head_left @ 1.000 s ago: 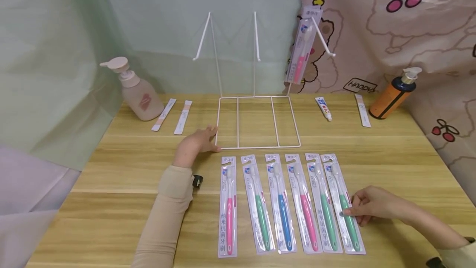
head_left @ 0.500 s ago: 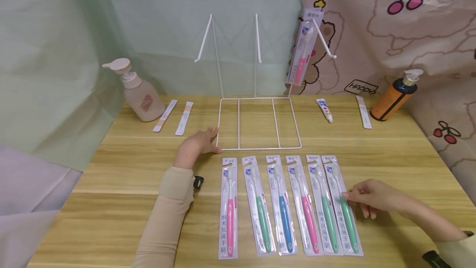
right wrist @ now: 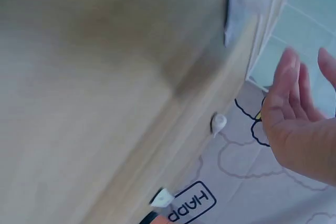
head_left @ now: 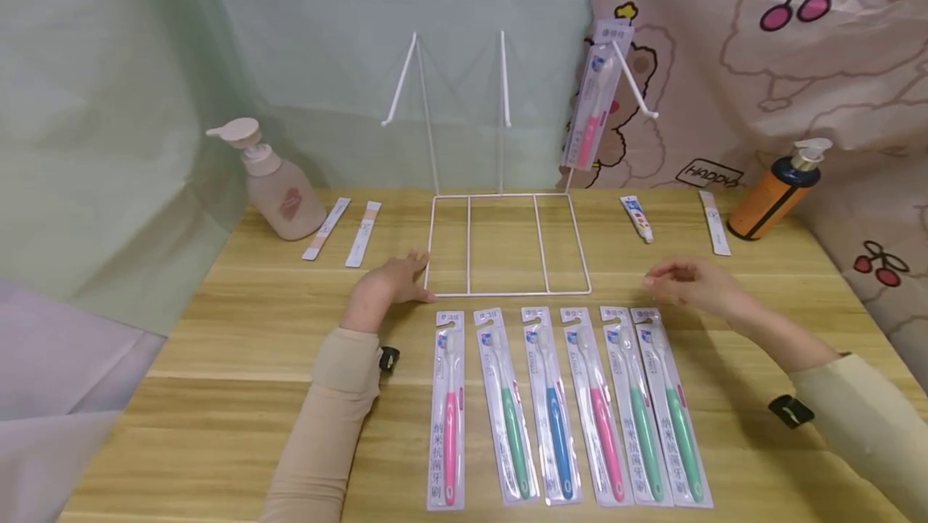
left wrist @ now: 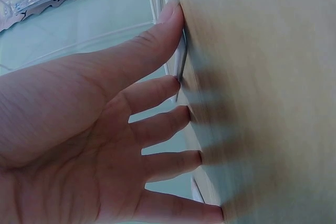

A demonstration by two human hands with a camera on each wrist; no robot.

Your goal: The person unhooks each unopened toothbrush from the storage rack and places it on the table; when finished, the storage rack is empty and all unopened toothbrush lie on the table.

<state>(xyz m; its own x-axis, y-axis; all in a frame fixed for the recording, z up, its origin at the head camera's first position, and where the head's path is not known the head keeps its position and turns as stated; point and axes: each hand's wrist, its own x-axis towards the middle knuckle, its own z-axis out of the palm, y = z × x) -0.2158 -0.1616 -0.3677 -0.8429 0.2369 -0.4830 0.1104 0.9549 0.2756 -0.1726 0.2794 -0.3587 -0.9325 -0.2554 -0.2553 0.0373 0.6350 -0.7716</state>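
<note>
Fingers [left wrist: 157,90] of the left hand [head_left: 383,285] lie straight, pressing the near-left corner of the white wire rack [head_left: 507,245]. Right hand [head_left: 689,285] hovers relaxed and empty above the table [head_left: 217,346], just beyond the six packaged toothbrushes [head_left: 565,402]; one pink packaged toothbrush [head_left: 594,100] hangs on the rack's right hook.

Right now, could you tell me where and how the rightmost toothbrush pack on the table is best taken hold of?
Probably pinch the rightmost toothbrush pack at its top card end, coming from its right side. It lies flat with the next pack close against its left edge, while bare table lies to its right, and the empty right hand hovers near that end.
</note>
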